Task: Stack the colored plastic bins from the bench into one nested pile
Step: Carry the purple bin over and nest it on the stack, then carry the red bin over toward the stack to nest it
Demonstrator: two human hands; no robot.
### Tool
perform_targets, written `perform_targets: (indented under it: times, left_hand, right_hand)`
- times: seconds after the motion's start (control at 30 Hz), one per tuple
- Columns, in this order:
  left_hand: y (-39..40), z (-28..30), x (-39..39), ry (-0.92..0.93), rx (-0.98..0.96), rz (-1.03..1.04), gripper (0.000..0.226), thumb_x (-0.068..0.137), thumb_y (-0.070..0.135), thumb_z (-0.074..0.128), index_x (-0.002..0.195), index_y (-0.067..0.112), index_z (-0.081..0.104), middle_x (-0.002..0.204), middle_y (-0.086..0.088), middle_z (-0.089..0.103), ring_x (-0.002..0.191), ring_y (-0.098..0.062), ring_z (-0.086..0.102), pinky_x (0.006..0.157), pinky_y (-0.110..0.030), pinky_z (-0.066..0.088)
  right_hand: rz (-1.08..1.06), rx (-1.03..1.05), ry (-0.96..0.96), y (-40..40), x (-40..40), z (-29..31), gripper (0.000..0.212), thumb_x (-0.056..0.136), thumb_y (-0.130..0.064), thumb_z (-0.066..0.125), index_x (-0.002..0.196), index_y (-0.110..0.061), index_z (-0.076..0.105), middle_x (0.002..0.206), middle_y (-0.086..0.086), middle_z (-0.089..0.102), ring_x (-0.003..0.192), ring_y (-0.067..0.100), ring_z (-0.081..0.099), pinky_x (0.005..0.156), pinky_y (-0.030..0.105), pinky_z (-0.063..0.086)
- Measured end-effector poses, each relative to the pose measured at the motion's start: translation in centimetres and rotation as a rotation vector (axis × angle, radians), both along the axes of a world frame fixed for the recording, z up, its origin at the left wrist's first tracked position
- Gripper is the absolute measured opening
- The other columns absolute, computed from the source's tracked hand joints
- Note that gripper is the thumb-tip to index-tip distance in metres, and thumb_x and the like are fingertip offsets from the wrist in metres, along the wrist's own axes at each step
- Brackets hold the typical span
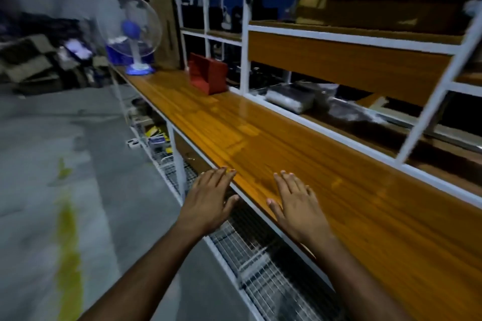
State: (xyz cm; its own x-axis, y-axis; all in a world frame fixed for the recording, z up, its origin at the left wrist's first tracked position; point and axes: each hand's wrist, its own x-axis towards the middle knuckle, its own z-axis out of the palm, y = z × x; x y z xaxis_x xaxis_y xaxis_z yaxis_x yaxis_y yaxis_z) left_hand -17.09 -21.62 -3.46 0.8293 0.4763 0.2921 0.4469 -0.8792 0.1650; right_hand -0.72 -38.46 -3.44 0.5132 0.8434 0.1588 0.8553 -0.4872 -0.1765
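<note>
A red plastic bin (207, 74) stands far along the wooden bench (260, 133), close to the white shelf frame. A blue bin (117, 53) shows behind the fan at the bench's far end, partly hidden. My left hand (208, 199) reaches out flat with straight fingers at the bench's front edge, fingertips just over it. My right hand (298, 206) lies flat, palm down, over the bench top with fingers spread. Both hands hold nothing and are well short of the red bin.
A blue and white table fan (130, 31) stands at the far end of the bench. White shelving (245, 65) with cardboard and wrapped items runs behind the bench. A wire mesh shelf (260, 255) lies below. Concrete floor (52, 151) is to the left.
</note>
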Motion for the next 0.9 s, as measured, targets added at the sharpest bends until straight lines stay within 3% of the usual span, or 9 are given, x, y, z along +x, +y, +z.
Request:
perform_targets:
  times: [0.5,0.9]
  left_hand:
    - [37.2,0.1,1.5,0.031,0.004,0.136,0.065,0.094,0.056,0.029,0.153,0.030,0.017,0.159,0.004,0.026,0.147,-0.018,0.019,0.118,-0.038,0.011]
    - [69.1,0.9,5.0,0.141,-0.005,-0.011,0.068,0.095,0.056,0.032,0.154,0.030,0.011,0.161,0.002,0.022,0.148,-0.020,0.013,0.119,-0.040,0.014]
  right_hand:
    - [0.166,-0.047,-0.010,40.6,5.1,0.6,0.074,0.093,-0.065,0.018,0.155,-0.027,0.008,0.164,-0.001,0.011,0.151,0.018,0.006,0.120,0.045,0.015]
    - [-0.016,-0.008,0.023,66.6,7.0,1.9,0.071,0.096,-0.058,0.033,0.155,-0.025,0.010,0.163,0.003,0.016,0.149,0.023,0.015,0.114,0.046,0.031]
